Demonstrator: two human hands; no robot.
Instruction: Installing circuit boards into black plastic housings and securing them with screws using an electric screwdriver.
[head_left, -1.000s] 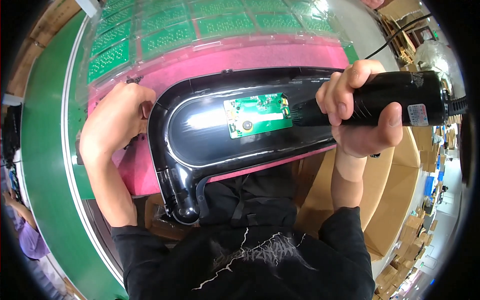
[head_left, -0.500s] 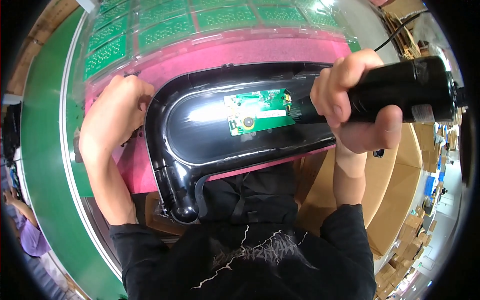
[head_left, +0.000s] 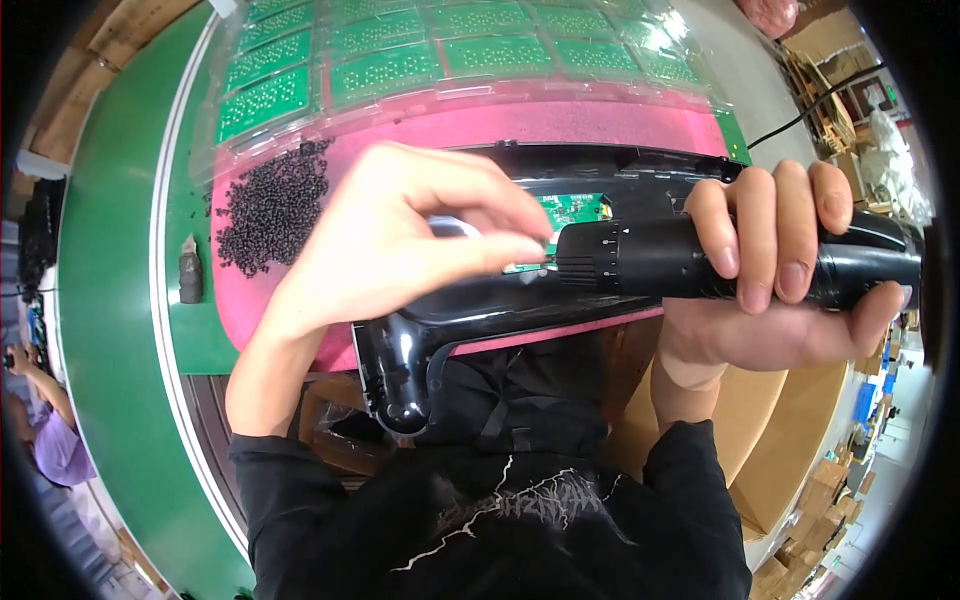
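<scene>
My right hand (head_left: 775, 270) grips a black electric screwdriver (head_left: 700, 262), held level with its tip pointing left. My left hand (head_left: 400, 235) is raised in front of it, thumb and forefinger pinched at the screwdriver's tip (head_left: 545, 258), seemingly on a small screw that is too small to make out. Beneath both lies a glossy black plastic housing (head_left: 470, 310) on a pink foam mat (head_left: 560, 125). A small green circuit board (head_left: 575, 208) sits in the housing, partly hidden by my left fingers.
A pile of small black screws (head_left: 270, 205) lies on the mat's left part. Clear trays of green circuit boards (head_left: 400, 60) fill the far side. A small dark bottle (head_left: 190, 272) stands on the green belt (head_left: 110, 300). Cardboard boxes (head_left: 790, 420) are at the lower right.
My left hand left the housing's left end and rose to the screwdriver tip, fingers pinched. The screwdriver lifted toward the camera. The screw pile, covered before, now shows.
</scene>
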